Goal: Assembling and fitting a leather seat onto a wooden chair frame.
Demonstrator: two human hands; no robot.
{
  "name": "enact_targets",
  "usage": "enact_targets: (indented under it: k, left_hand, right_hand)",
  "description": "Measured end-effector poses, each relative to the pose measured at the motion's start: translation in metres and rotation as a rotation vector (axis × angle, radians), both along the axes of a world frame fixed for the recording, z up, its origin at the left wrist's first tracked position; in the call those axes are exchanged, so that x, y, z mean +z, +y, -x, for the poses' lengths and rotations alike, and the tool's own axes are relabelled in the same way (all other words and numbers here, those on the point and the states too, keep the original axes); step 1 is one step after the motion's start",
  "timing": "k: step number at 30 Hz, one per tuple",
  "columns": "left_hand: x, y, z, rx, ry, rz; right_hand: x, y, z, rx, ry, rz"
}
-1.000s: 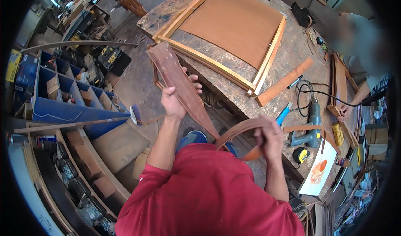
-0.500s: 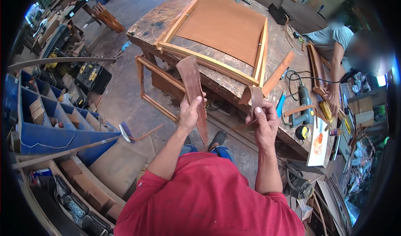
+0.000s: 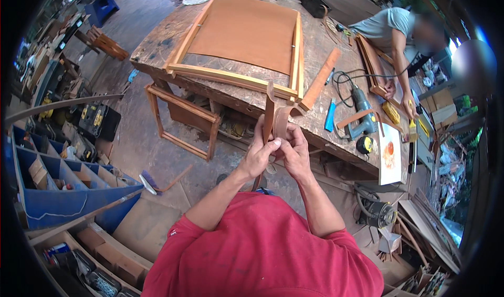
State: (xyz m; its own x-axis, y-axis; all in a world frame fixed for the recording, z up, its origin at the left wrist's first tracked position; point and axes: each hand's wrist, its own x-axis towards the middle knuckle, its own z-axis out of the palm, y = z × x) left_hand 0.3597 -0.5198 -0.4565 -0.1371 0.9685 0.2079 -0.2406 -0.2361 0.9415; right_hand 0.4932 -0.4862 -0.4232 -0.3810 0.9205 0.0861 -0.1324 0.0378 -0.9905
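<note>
Left hand (image 3: pixel 255 159) now beside right hand (image 3: pixel 296 152), brown strips (image 3: pixel 281 121) part-hidden

the place was a workshop: a scuffed wooden workbench (image 3: pixel 157 40) bore a corded power tool (image 3: pixel 360 101), a tape measure (image 3: pixel 364 144) and a wooden frame (image 3: pixel 231 78), with a blue compartmented bin (image 3: pixel 52 209) and loose boards (image 3: pixel 428 228) around it.

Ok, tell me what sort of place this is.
Probably a furniture workshop: a worn workbench bears a wooden frame and a corded power tool.
</note>
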Motion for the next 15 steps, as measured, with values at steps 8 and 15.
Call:
enact_targets:
  k: [8,15]
  left_hand:
    - [0.012,0.018,-0.01,0.119,0.406,0.129]
    - [0.008,0.028,-0.027,0.062,0.269,0.321]
  right_hand:
    - [0.005,0.01,-0.055,-0.039,0.088,0.203]
    - [0.017,0.019,-0.069,-0.03,0.205,0.242]
